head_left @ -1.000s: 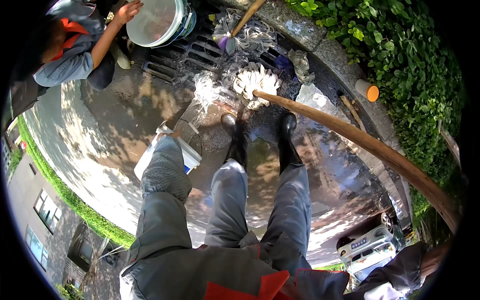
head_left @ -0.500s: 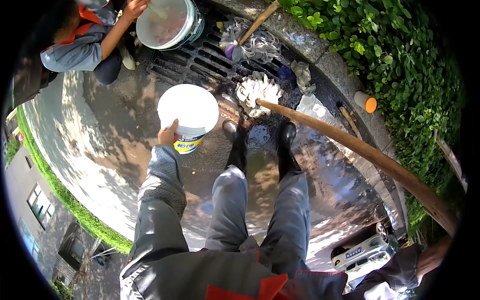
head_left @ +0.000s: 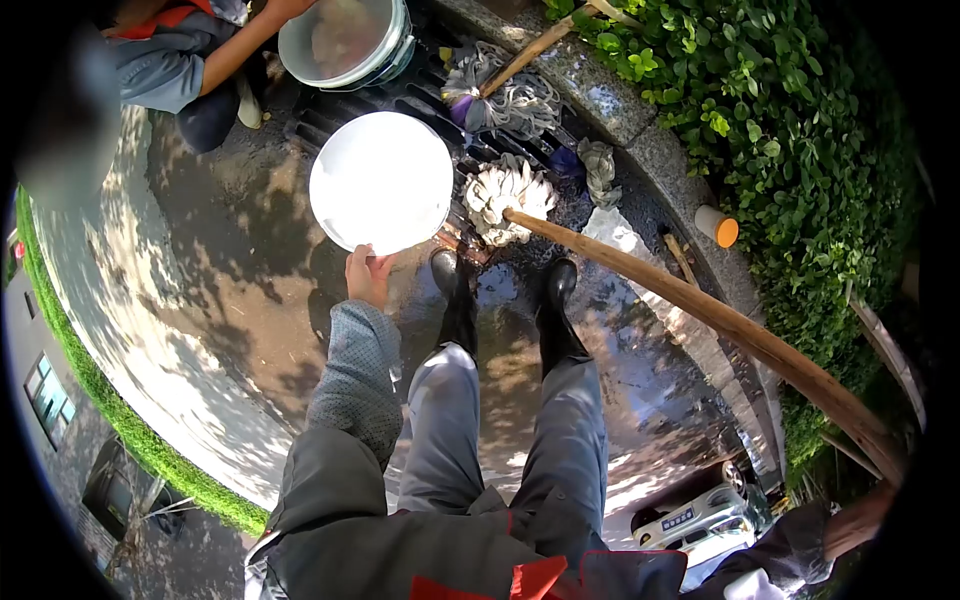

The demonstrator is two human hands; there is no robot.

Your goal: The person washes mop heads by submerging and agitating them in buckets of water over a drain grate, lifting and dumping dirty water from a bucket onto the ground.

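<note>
My left hand [head_left: 369, 278] grips the near rim of a white plastic bucket [head_left: 381, 182], with fingers and thumb closed on the edge. The bucket's round white face points up at me, too bright to show any detail inside. At the lower right, my right hand [head_left: 862, 520] is around the upper end of a long wooden mop handle; its fingers are dim and partly hidden. The mop's pale cloth head [head_left: 508, 198] rests on the wet ground beside the bucket, just ahead of my black boots.
A second mop [head_left: 505, 95] lies over the dark drain grate [head_left: 415, 105]. A crouching person [head_left: 170, 70] is beside a clear-sided bucket [head_left: 345, 45] at upper left. Along the right run a stone kerb [head_left: 680, 190], an orange-ended container [head_left: 717, 226] and a hedge [head_left: 780, 130].
My left hand has moved the white bucket slightly forward and tipped it, so its round face shows fuller and the label is out of sight. The mop remains on the ground.
</note>
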